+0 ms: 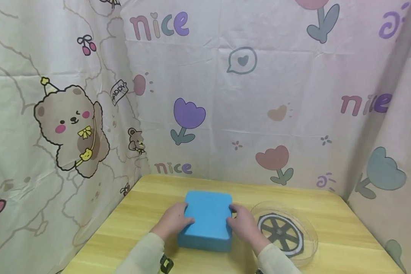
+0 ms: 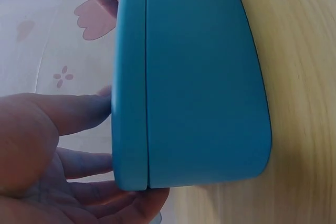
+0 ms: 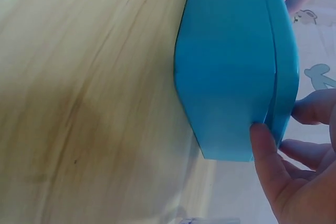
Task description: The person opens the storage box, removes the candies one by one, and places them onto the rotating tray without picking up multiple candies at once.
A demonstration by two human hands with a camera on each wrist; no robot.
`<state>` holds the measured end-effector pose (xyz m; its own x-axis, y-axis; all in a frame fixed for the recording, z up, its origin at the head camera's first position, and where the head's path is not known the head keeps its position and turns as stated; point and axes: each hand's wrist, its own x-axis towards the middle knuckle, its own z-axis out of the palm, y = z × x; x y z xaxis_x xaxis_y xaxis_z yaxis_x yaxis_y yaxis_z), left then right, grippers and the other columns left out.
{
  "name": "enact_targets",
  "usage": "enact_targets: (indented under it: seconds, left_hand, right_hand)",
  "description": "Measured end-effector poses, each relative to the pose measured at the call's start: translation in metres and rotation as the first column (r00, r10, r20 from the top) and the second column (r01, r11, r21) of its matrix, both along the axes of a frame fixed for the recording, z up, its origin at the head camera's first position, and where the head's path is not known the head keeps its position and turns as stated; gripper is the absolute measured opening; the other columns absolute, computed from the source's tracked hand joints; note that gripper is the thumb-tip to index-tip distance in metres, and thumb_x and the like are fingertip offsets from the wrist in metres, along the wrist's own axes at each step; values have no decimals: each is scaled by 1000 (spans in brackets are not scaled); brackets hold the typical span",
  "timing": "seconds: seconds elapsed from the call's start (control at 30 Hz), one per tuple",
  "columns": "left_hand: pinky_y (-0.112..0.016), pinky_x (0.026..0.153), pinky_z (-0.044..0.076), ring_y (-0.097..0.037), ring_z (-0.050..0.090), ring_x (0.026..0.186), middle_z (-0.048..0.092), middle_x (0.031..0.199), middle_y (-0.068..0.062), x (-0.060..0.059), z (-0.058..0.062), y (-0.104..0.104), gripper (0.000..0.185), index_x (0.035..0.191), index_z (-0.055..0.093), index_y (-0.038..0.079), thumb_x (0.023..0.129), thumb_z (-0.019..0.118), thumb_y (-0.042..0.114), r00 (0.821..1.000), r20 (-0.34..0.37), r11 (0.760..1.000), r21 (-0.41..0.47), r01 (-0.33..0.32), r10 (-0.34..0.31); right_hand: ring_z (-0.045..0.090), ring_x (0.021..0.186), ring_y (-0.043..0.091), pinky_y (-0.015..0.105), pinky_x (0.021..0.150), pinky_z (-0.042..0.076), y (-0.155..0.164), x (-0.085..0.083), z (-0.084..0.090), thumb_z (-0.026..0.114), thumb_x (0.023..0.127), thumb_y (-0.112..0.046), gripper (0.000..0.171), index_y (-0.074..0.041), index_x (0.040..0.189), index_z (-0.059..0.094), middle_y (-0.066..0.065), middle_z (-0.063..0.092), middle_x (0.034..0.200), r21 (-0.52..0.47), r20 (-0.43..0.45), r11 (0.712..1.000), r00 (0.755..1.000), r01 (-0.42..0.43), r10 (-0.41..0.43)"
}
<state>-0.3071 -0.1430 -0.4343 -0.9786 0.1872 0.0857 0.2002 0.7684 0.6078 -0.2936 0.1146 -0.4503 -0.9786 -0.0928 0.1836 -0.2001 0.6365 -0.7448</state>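
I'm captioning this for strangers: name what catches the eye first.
The blue box on the table, gripped at its sides by the left hand and right hand, strikes first. To its right stands a clear tub with a spoked wheel; on the curtain at left, a printed bear winks.

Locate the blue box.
In the head view, the blue box is on the table, between the left hand and right hand, left of the clear round container.

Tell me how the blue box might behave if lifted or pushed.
The blue box looks fairly stiff, with no dents showing. Its flat shape suggests it would slide rather than roll. Lifting by the lid might open it, since a seam runs below the lid and seems to gape slightly near the right hand.
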Motion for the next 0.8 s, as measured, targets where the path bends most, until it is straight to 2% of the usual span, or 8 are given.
enact_targets:
  seconds: [0.07, 0.2, 0.43, 0.57, 0.7, 0.8]
  left_hand:
    - [-62, 106, 39, -47, 46, 133, 49, 146, -27, -1, 1, 1, 70, 144, 48, -8, 91, 77, 26, 1000, -1, 1000, 7, 8, -8]
    - [-62, 107, 38, -47, 46, 134, 49, 146, -28, -1, 0, 2, 72, 144, 48, -8, 90, 76, 31, 1000, 19, 1000, 11, 6, -6]
    - [-60, 107, 39, -46, 48, 132, 52, 143, -27, 4, 2, -2, 69, 141, 52, -8, 92, 74, 35, 1000, 4, 1000, -7, -8, 8]
    - [-60, 107, 39, -46, 47, 133, 51, 145, -26, 3, 6, -5, 70, 143, 50, -7, 93, 71, 37, 999, -2, 999, 8, -36, 36]
    - [-62, 107, 38, -47, 45, 134, 48, 147, -27, 2, 11, -12, 71, 146, 47, -6, 94, 68, 38, 998, -3, 998, 19, -65, 65]
    - [-63, 106, 38, -49, 45, 134, 46, 148, -28, 0, 13, -19, 72, 147, 45, -7, 96, 66, 39, 996, -8, 996, 15, -85, 85]
  right_hand:
    - [65, 88, 25, 35, 67, 55, 2, 0, 1, 66, 89, -5, 54, 14, 138, 51, 27, 60, 129, 2, -21, 1000, 1000, -5, 6]
    - [66, 90, 25, 34, 68, 56, 3, 2, 2, 65, 90, -4, 52, 14, 136, 53, 28, 61, 129, 9, -36, 1000, 999, -13, 13]
    - [66, 99, 30, 34, 66, 54, -1, 6, 7, 62, 92, -6, 50, 10, 139, 53, 24, 61, 132, -33, -7, 999, 1000, 12, -12]
    - [64, 108, 33, 40, 76, 57, -5, 5, 13, 62, 93, -7, 48, 6, 139, 55, 22, 61, 131, -66, -3, 998, 1000, 25, -25]
    - [63, 106, 30, 46, 86, 56, -12, 2, 18, 65, 93, -9, 43, 3, 135, 60, 17, 61, 124, -47, -42, 998, 999, 33, -35]
    - [62, 104, 28, 48, 89, 54, -20, 0, 20, 65, 94, -11, 41, 1, 133, 62, 15, 60, 121, -42, -62, 999, 998, 18, -21]
